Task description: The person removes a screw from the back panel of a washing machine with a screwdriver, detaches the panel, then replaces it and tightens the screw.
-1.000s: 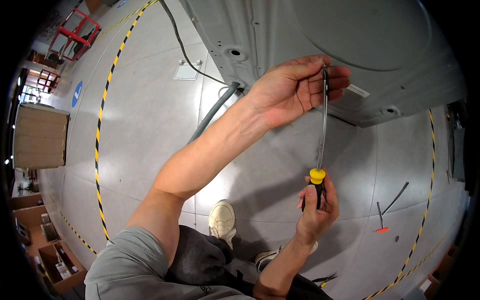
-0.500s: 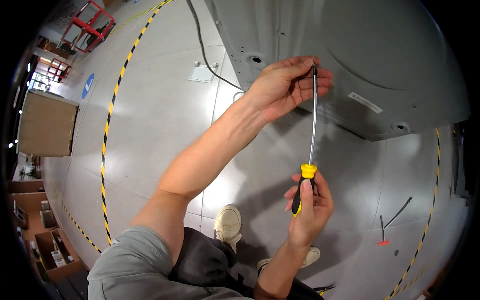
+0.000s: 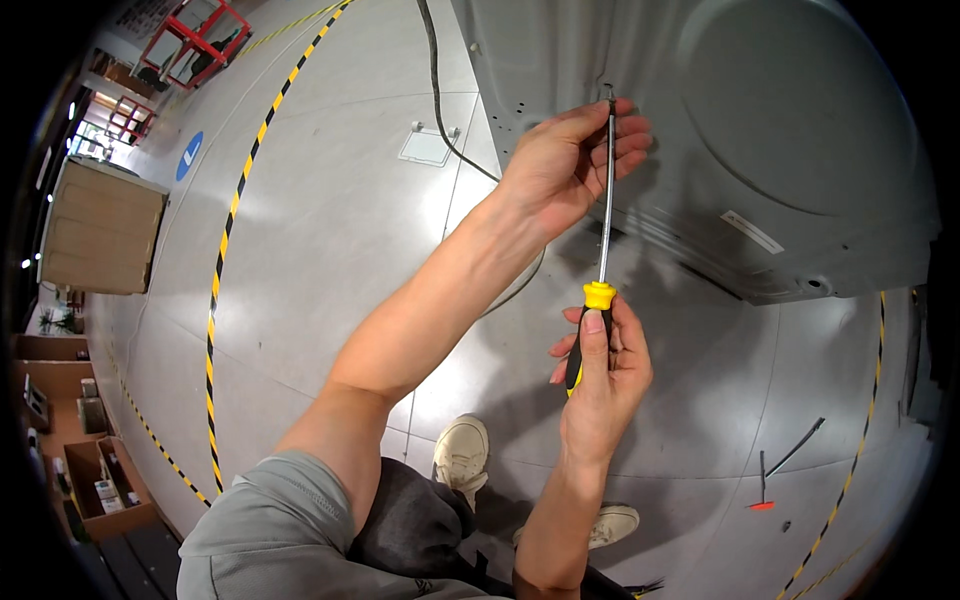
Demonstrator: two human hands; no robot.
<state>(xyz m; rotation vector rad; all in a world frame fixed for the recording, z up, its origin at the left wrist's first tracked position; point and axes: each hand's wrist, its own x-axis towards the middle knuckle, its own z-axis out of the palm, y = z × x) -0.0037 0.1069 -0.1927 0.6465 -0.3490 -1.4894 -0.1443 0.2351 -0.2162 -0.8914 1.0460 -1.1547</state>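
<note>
A screwdriver [image 3: 609,190] with a long metal shaft and a yellow-and-black handle points away from me. My right hand [image 3: 605,365] wraps its handle, thumb laid along the grip. At the far end of the shaft, my left hand [image 3: 575,165] pinches the tip between thumb and index finger, its other fingers stretched out behind the shaft. Something small, perhaps a screw, shows at the tip but is too small to make out. Just beyond lies the grey metal panel [image 3: 770,110] of a large appliance, with a small hole close to the tip; contact cannot be made out.
A dark cable [image 3: 436,90] runs down beside the panel to the floor. A red-handled tool [image 3: 763,505] and a dark rod [image 3: 797,446] lie on the floor at right. Yellow-and-black tape [image 3: 213,310] marks the floor at left, with a beige cabinet [image 3: 105,225] beyond.
Both hands and the screwdriver have moved forward and slightly left, bringing the tip close to a small hole in the panel. The grip of each hand looks the same.
</note>
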